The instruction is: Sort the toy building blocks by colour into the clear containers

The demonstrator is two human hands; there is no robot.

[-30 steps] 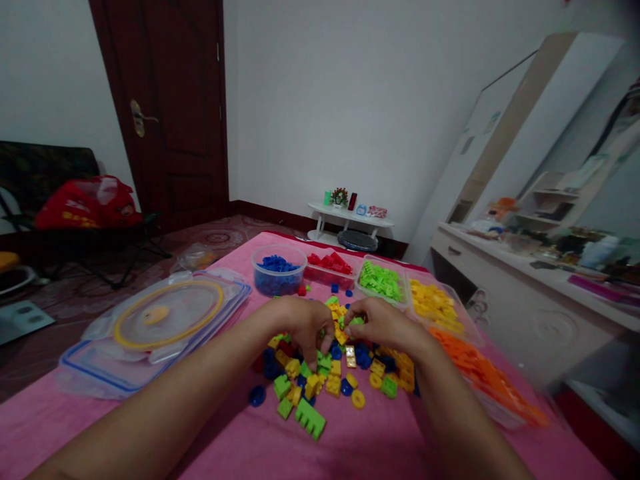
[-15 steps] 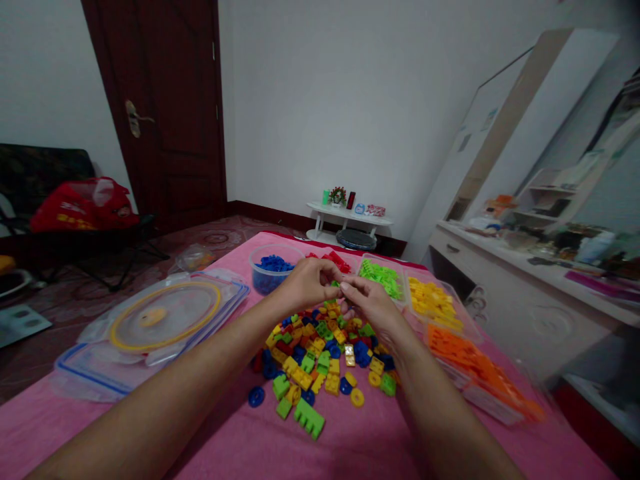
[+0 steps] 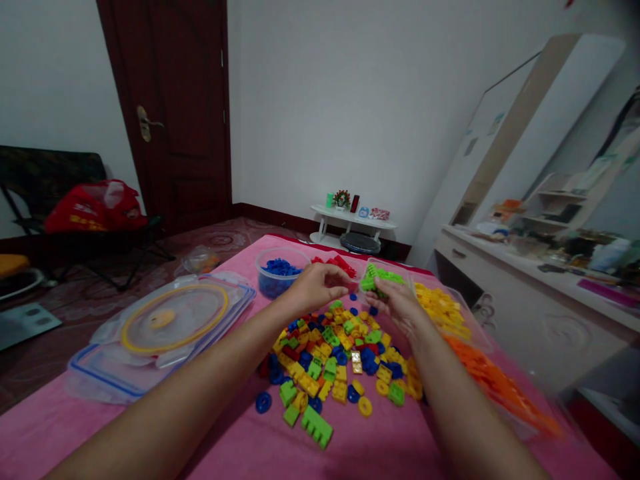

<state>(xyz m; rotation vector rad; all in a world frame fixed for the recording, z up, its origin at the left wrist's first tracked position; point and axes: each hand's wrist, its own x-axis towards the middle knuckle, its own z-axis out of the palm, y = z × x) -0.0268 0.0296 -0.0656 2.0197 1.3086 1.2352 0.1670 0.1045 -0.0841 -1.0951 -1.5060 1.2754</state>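
Note:
My left hand (image 3: 320, 288) hovers over the far left part of a loose pile of toy bricks (image 3: 320, 363). Its fingers are curved, thumb and forefinger apart, and nothing shows between them. To the right, my right hand (image 3: 400, 303) is at the near edge of the clear tray of green pieces (image 3: 393, 275). Its fingers are closed on a green toy brick (image 3: 369, 284), which partly blends with the green pieces behind it. Yellow, blue, green, red and orange bricks and rings make up the pile.
A round tub of blue pieces (image 3: 275, 283) and red pieces (image 3: 340, 265) sit behind my left hand. Yellow pieces (image 3: 443, 310) and orange pieces (image 3: 493, 380) fill containers at right. Stacked clear lids (image 3: 175, 320) lie left on the pink cloth (image 3: 380, 447).
My hands were together over the pile with a small green piece between them. They have parted, the right moving right to the green tray. The whole view has shifted slightly.

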